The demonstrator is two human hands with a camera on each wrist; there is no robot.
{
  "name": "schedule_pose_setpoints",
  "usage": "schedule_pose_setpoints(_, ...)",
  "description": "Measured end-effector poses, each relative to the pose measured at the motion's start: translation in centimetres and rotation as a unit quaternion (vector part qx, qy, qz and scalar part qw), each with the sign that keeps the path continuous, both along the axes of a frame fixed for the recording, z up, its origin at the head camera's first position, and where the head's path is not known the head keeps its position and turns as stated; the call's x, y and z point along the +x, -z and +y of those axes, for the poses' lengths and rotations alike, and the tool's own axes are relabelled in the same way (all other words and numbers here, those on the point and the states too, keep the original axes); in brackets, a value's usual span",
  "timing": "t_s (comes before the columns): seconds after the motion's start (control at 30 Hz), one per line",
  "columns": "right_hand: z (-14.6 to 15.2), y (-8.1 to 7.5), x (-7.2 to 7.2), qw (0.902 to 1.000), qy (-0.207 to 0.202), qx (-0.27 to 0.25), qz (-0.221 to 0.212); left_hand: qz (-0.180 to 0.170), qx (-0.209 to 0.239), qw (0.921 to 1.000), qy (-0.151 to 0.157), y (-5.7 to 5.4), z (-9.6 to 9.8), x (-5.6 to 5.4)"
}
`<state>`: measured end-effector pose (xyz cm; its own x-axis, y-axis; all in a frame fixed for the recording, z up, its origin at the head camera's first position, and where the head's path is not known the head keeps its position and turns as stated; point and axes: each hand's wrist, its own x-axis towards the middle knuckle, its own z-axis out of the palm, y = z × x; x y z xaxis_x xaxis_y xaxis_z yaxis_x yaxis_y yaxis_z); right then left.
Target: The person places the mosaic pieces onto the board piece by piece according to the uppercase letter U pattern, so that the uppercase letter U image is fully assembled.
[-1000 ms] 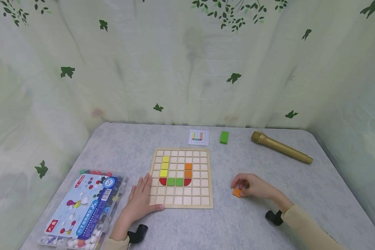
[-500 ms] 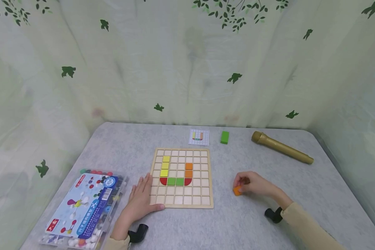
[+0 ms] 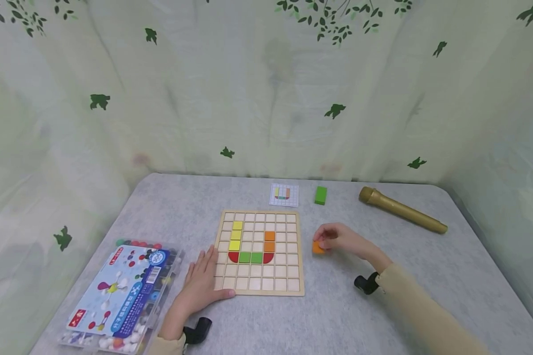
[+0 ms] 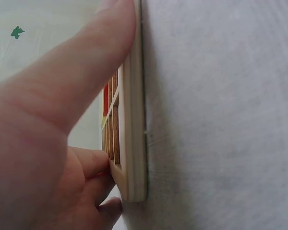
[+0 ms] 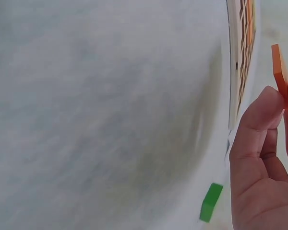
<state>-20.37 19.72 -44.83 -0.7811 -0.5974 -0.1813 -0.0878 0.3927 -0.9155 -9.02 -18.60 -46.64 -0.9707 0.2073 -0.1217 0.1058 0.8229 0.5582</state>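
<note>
My right hand (image 3: 344,240) pinches an orange square tile (image 3: 318,247) between thumb and fingers, just right of the board; the right wrist view shows the tile (image 5: 278,67) edge-on, lifted off the table. A wooden grid board (image 3: 257,291) lies flat in the middle. On it a U shape stands in coloured tiles: yellow tiles (image 3: 236,235) on the left, red rounded corners (image 3: 233,257), green tiles (image 3: 250,258) along the bottom and two orange tiles (image 3: 270,241) on the right. With fingers straight, my left hand (image 3: 198,286) rests against the board's left edge, its thumb at the near corner.
Behind the board lie a pattern card (image 3: 284,195) and a green block (image 3: 321,195). A gold microphone-shaped object (image 3: 401,209) lies at the back right. On the left is a clear plastic box (image 3: 120,291) with a printed label and coloured balls. A patterned curtain (image 3: 266,88) surrounds the table.
My right hand has picked the orange tile up from the table and moved it left and away from me, nearer the board. The left hand stays in place.
</note>
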Motion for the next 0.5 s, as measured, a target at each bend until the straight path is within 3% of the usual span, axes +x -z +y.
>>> schedule_pose_setpoints(0.5, -8.0, 0.2, -4.2, 0.9994, 0.020, 0.021, 0.019, 0.000, -0.001, 1.0000, 0.001, 0.5, 0.0, -0.2)
